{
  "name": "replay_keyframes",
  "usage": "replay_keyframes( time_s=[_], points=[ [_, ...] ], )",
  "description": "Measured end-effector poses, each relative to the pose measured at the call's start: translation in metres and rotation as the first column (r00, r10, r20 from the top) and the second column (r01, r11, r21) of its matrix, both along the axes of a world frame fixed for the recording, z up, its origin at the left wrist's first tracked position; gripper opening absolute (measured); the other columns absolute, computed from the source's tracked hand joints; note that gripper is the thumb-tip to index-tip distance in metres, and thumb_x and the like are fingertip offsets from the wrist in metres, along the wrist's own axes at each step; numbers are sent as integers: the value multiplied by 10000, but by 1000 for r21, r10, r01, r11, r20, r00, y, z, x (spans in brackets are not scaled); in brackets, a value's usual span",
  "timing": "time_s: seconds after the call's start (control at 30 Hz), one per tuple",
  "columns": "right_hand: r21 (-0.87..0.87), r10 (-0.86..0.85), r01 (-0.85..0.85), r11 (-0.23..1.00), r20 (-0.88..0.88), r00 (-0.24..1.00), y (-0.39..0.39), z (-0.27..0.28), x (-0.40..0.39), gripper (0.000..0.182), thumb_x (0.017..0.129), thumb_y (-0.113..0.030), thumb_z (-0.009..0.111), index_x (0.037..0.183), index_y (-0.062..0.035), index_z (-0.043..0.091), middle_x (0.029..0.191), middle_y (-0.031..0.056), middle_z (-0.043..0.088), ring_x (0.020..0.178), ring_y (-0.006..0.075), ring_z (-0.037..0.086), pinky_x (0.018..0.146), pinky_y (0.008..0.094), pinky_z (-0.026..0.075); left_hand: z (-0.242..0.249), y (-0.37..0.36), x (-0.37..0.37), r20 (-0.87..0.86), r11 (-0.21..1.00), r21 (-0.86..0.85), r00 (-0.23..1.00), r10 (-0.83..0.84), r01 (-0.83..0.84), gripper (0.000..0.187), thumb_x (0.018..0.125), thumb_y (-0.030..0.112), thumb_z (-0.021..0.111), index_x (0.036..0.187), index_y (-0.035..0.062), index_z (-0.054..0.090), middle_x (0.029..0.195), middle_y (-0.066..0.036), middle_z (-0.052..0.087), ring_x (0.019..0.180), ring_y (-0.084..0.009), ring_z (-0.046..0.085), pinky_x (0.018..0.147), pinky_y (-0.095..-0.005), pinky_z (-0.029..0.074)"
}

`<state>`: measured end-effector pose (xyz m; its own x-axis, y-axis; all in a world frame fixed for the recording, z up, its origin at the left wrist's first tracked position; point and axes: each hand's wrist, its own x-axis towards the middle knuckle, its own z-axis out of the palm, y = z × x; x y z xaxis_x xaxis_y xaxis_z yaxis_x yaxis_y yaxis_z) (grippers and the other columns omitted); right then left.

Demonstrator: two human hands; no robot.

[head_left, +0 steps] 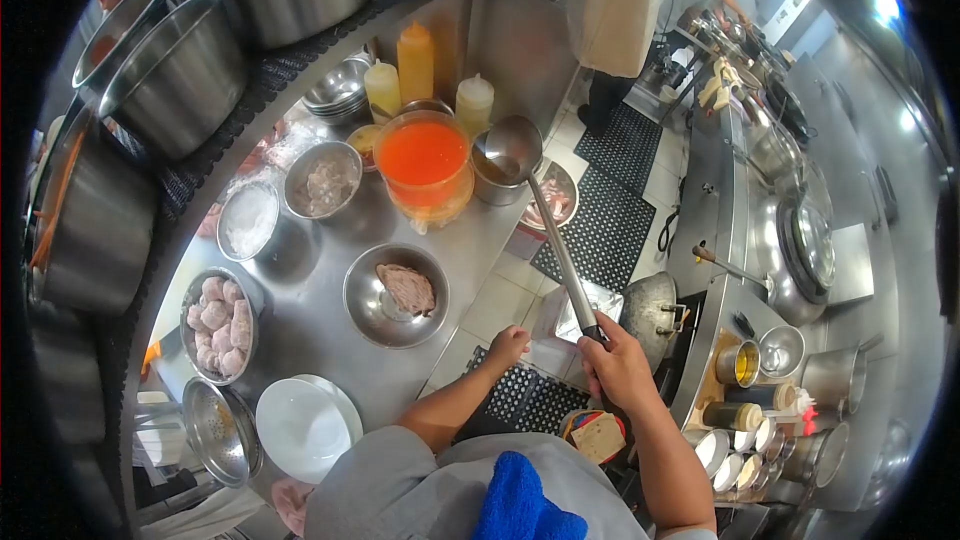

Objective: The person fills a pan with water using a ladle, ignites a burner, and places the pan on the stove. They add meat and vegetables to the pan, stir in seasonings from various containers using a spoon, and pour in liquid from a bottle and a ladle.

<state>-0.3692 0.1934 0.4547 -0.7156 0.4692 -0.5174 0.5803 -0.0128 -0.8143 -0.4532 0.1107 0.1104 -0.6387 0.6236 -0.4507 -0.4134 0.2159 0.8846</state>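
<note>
My right hand (617,362) is wrapped round the dark handle of a long metal ladle (562,245). The ladle's bowl is over a steel pot (494,180) beside a tub of orange-red liquid (421,150). My left hand (511,344) is curled closed near the table's edge; whether anything is in it is too small to tell. A steel bowl (365,297) with a piece of raw meat (407,289) in it sits on the steel table (440,235), up and to the left of my left hand.
Bowls of white powder (249,221), pale food (328,180) and pink balls (217,327) line the table's left side. White bowls (303,428) are near its front. Squeeze bottles (415,60) rise at the back. A stove counter (727,280) runs along the right.
</note>
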Motion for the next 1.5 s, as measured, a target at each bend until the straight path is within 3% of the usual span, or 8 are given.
replay_keyframes(
  time_s=[0.4,0.77,0.87,0.93,1.03,1.3,1.37,1.5],
  points=[
    [82,83,-89,993,65,994,16,12,-5,472,869,-169,539,1291,8,423,561,37,528,421,106,497,393,264,402,2,-10,6,-70,998,-30,996,-58,56,258,816,239,555,883,-8,592,742,-92,636,627,-168,638,593,-280,487],
    [268,133,-173,948,160,978,7,25,-10,456,866,-217,528,1262,-8,440,599,116,578,470,181,586,471,314,466,6,-5,-9,-28,1000,1,1000,13,-13,266,812,253,552,892,4,602,739,-83,640,651,-160,641,610,-275,475],
    [273,83,-114,955,124,989,-3,25,-11,408,873,-154,508,1249,-5,461,604,28,494,411,96,467,395,264,376,30,4,-26,-5,998,26,998,56,-56,271,814,259,552,904,9,602,756,-79,639,671,-149,630,624,-270,470],
    [314,129,-187,931,197,972,-2,26,-12,467,865,-225,520,1264,1,429,651,158,607,495,229,617,518,340,499,53,11,-38,8,997,36,997,74,-74,273,814,263,554,911,11,601,776,-76,639,686,-144,624,629,-269,468],
    [305,127,-190,933,216,968,-2,29,-12,467,868,-227,519,1266,1,427,677,184,617,498,244,622,520,344,501,83,17,-49,54,986,139,994,91,-97,296,815,269,561,966,15,585,815,-73,632,715,-144,613,626,-273,467],
    [395,147,-213,893,191,971,-6,27,-5,472,867,-225,528,1269,3,430,685,202,619,500,248,623,525,345,502,153,46,-122,-34,869,297,905,423,-395,213,858,137,534,1039,38,481,851,-64,552,708,-170,617,565,-248,492],
    [414,149,-213,885,182,972,-5,26,-5,472,865,-220,533,1268,3,433,686,200,617,500,243,623,523,342,500,155,58,-144,165,699,422,807,568,-578,271,847,126,545,1084,36,447,929,-86,527,718,-190,618,562,-271,498],
    [297,138,-179,938,154,978,2,28,-6,444,872,-199,530,1258,4,450,636,135,584,461,181,580,474,316,468,162,60,-158,159,699,413,802,576,-584,290,845,127,543,1105,46,442,976,-82,520,748,-197,616,555,-277,493]
  ],
)
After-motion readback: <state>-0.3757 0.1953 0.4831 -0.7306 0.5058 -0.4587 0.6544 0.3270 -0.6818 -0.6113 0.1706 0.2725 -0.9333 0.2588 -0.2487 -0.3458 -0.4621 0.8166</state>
